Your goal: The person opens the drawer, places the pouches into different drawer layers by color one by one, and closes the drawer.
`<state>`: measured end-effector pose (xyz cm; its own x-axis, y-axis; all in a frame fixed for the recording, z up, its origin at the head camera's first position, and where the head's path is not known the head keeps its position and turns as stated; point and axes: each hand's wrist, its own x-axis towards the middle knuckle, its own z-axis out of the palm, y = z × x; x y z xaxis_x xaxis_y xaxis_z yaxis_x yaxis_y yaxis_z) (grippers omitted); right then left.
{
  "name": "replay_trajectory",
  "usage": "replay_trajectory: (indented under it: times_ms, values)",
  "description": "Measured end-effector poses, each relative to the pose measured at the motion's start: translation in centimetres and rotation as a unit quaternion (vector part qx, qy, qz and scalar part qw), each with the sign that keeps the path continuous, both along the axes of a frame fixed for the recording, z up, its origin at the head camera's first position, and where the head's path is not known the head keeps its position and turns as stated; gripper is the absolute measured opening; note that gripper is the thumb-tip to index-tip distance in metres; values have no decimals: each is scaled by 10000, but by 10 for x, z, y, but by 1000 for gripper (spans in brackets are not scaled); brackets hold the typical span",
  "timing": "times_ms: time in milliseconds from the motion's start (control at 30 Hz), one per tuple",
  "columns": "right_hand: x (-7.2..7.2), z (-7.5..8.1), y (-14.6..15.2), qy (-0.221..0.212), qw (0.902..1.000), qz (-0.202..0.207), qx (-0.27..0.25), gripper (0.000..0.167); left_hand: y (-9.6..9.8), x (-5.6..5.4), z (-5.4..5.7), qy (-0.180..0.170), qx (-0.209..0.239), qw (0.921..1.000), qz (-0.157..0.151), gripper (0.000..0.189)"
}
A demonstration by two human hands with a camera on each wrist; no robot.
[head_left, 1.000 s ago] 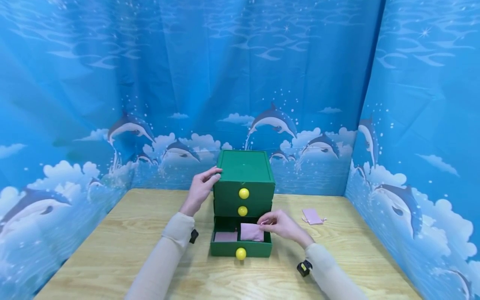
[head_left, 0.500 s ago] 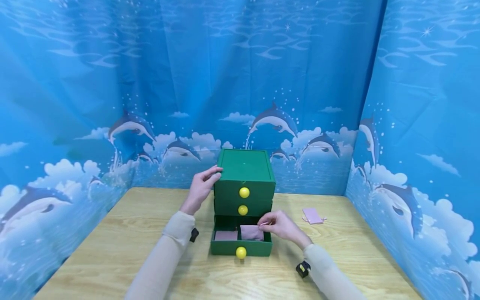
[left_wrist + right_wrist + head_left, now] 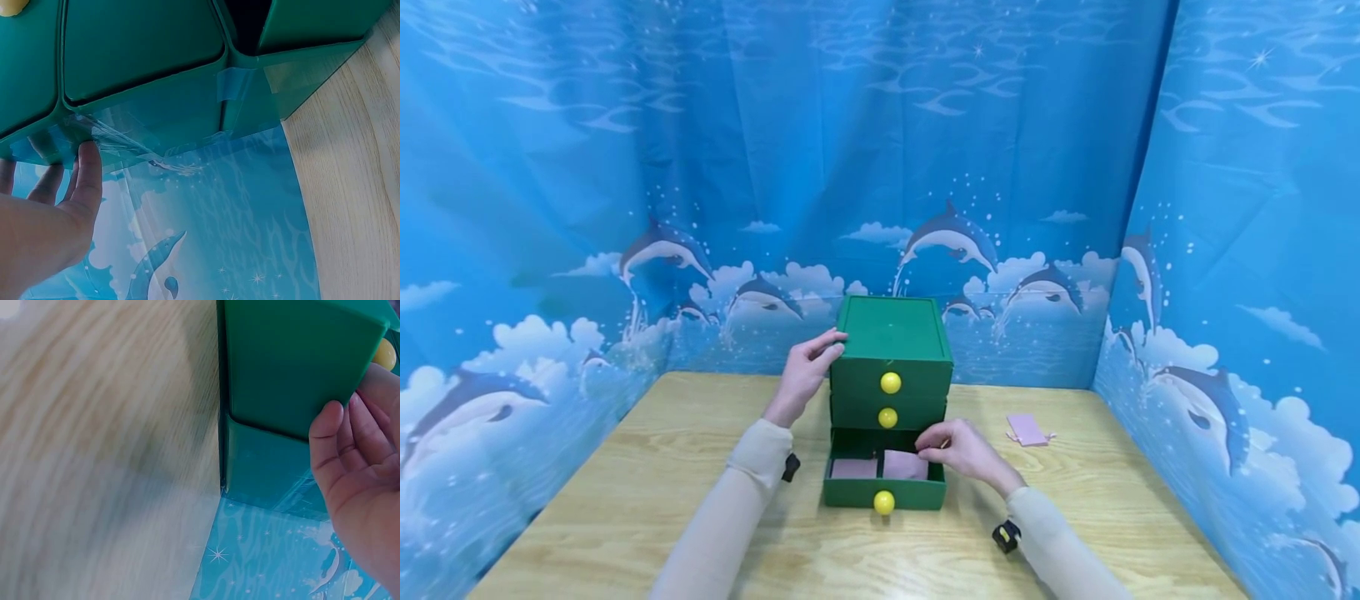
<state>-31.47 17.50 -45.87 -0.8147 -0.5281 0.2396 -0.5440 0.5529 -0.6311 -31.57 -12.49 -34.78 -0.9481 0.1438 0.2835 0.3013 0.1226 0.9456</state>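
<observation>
A green three-drawer cabinet [image 3: 893,329] with yellow round knobs stands on the table, its bottom drawer [image 3: 850,494] pulled out. In that drawer lie two pink cloth pouches, the left pouch [image 3: 854,469] flat and the right pouch [image 3: 906,465] beside it across a divider. My right hand [image 3: 961,448] reaches over the drawer's right side and pinches the right pouch by its upper right corner; the drawer wall hides the fingertips in the right wrist view. My left hand [image 3: 803,371] rests against the cabinet's upper left edge, its fingers [image 3: 90,172] touching the side.
A third pink drawstring pouch [image 3: 1027,430] lies on the wooden table [image 3: 647,500] to the right of the cabinet. Clear tape [image 3: 234,84] runs along the cabinet's side. A blue dolphin-print curtain [image 3: 760,167] hangs behind and on the right.
The right pouch has sunk lower into the bottom drawer, with my right hand staying at its corner. My left hand has kept its place on the cabinet.
</observation>
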Motion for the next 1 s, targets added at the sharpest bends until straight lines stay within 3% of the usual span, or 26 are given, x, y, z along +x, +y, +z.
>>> replay_trajectory:
  times_ms: [733, 1000]
  values:
    - [-2, 16, 17, -135, 9980, -247, -560, 21, -1, -4, 1, 15, 45, 10000, -59, 40]
    - [1, 16, 30, -359, 9950, -592, -719, 19, -5, -31, -26, 100, 78, 9999, -35, 38]
